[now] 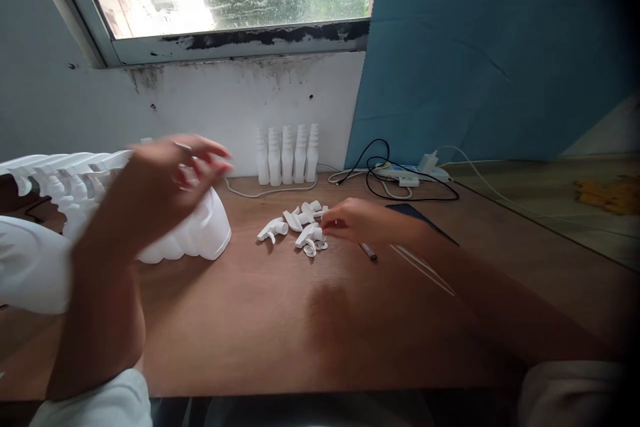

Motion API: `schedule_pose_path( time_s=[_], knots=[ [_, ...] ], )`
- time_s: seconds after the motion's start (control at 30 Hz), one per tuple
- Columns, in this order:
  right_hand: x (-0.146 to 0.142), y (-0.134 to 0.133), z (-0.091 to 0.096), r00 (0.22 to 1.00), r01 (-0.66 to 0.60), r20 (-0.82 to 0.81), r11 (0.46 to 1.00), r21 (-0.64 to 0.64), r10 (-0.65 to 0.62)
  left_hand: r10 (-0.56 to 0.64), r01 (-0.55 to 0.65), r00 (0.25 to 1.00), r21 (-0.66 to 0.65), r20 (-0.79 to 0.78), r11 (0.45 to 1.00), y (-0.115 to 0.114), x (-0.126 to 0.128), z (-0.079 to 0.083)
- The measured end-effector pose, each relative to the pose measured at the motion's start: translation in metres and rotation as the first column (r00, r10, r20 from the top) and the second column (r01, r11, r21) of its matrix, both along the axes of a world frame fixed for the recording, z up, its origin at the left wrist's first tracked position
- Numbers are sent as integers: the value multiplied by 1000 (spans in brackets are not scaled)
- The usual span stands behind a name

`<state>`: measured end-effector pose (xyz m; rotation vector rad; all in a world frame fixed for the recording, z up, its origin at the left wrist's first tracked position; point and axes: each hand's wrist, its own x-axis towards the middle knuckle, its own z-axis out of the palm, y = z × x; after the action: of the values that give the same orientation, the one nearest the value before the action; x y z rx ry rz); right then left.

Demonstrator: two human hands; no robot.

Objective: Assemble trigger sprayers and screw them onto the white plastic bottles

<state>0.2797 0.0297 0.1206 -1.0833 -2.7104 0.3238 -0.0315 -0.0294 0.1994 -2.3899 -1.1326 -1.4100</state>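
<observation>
My left hand (183, 170) is raised at the left, blurred, with its fingers apart and nothing visible in them. Behind and below it lie several stacked white plastic bottles (215, 227). At the middle of the table, my right hand (353, 220) reaches into a small pile of white trigger spray heads (305, 213). Its thumb and fingertips close on a spray head (311, 235) at the pile's right side, partly hidden by the fingers. Another spray head (273, 230) rests apart, to the left. Small white rings (311, 250) lie at the pile's front.
Several slim white bottles (287, 157) stand upright against the wall. Black and white cables (385, 170) run to a power strip (425, 172) at the back right. Thin white tubes (425, 270), a small narrow tool (369, 251) and a dark flat object (425, 219) lie near my right arm.
</observation>
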Motion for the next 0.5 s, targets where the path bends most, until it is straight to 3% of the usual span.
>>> schedule_pose_path(
  time_s=[0.03, 0.1, 0.17, 0.23, 0.33, 0.5],
  knots=[
    [0, 1, -13, 996, 38, 74, 999, 20, -39, 10, -26, 980, -78, -197, 997, 15, 14, -18],
    [2, 2, -38, 985, 76, 152, 997, 14, -77, -62, -13, 907, -175, -416, 984, 44, 40, -61],
    [4, 2, -59, 983, 108, 148, 994, 18, -110, -134, -2, 842, -251, -523, 968, 69, 53, -103],
    [6, 2, -75, 983, 161, 84, 985, 58, -165, -140, -32, 833, -299, -535, 954, 85, 55, -136],
    [6, 3, -90, 974, 228, -21, 968, 102, -227, -145, -50, 866, -371, -479, 927, 94, 46, -165],
    [4, 5, -102, 975, 214, 12, 955, 205, -222, -131, -37, 927, -432, -352, 901, 92, 45, -183]
  ],
)
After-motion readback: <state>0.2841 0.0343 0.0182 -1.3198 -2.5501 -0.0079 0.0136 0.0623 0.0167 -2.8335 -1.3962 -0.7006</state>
